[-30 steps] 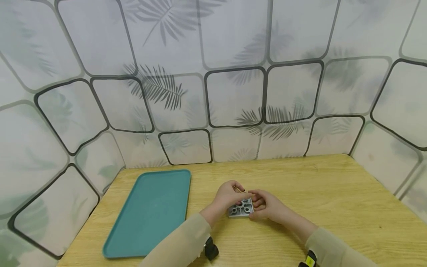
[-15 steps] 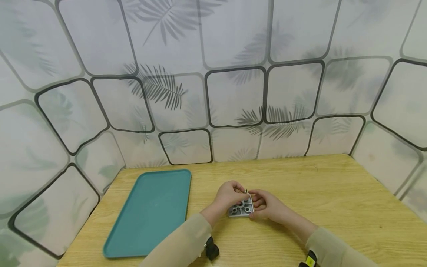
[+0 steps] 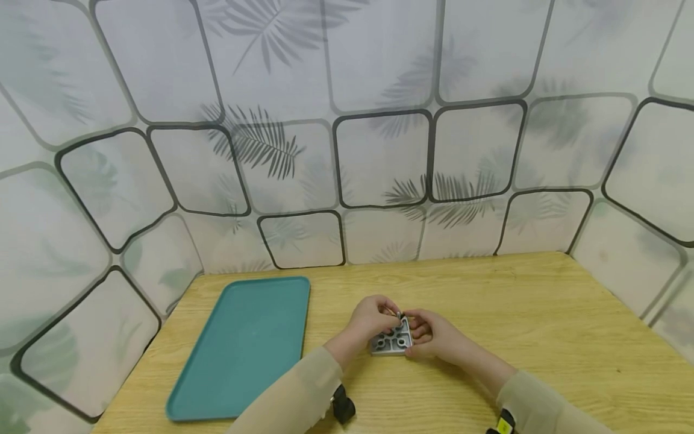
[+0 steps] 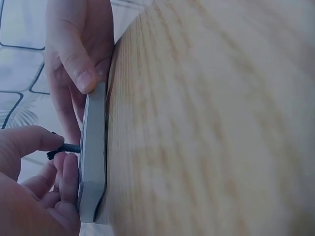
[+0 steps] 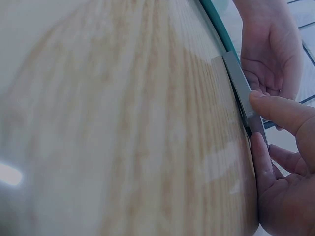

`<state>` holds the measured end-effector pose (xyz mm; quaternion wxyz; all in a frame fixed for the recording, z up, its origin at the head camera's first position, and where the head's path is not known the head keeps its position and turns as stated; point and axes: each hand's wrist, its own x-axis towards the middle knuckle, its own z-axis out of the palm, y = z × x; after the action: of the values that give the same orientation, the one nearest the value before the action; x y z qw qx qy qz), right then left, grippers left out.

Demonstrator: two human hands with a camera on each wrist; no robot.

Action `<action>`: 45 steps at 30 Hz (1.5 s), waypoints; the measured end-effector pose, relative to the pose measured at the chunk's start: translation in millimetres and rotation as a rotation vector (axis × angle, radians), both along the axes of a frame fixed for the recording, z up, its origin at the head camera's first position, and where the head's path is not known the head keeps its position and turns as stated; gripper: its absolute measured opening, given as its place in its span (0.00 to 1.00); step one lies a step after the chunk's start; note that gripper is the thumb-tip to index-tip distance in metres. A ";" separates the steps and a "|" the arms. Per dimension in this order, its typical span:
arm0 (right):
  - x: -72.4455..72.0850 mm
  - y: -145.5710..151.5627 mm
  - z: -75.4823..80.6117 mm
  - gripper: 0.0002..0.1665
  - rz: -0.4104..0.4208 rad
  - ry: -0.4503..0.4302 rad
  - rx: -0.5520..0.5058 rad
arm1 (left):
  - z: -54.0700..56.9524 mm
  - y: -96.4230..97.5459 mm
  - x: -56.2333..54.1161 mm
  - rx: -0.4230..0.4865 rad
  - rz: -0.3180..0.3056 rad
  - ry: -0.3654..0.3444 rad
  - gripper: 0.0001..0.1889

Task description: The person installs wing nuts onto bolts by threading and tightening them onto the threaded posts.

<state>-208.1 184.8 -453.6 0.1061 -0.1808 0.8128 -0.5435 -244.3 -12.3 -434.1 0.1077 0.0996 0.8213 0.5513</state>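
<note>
A square silver metal plate (image 3: 391, 342) with round holes and a ribbed face lies on the wooden table in front of me. My left hand (image 3: 373, 316) pinches a dark bolt (image 4: 70, 148) between thumb and fingers at the plate's far right corner. In the left wrist view, the bolt's threaded end meets the plate's face and its head points away from it. With thumb and fingers, my right hand (image 3: 436, 335) grips the plate's right edge. The right wrist view shows the plate's side (image 5: 239, 81) with the right thumb on it, while the bolt is hidden there.
To the left of the hands lies a teal tray (image 3: 244, 343) on the wooden table (image 3: 542, 325). Patterned curtains (image 3: 379, 150) with leaves and rounded squares enclose the back and both sides of the table.
The left fingers have shifted slightly on the bolt, and more of its top shows at the plate's far corner. The plate and the right hand have stayed almost in place.
</note>
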 end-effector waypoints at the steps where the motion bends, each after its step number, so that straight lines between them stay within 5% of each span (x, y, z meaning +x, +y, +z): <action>1: 0.0 -0.3 -0.1 0.50 0.000 -0.003 -0.003 | -0.3 -0.2 -0.5 0.006 -0.005 -0.004 0.06; 26: 0.4 1.2 -0.9 0.51 0.003 -0.012 -0.004 | 0.1 -3.7 -1.3 0.073 -0.045 -0.074 0.13; 36: -0.1 1.1 -2.5 0.50 0.007 0.026 0.000 | 4.3 2.2 3.0 -0.069 0.057 -0.013 0.18; 45: 0.3 1.5 -1.4 0.51 0.003 0.019 0.008 | 4.8 4.5 3.6 -0.115 0.063 0.040 0.15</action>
<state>-207.8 186.2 -455.0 0.0999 -0.1867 0.8155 -0.5386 -240.6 -7.8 -429.3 0.0795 0.0784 0.8562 0.5045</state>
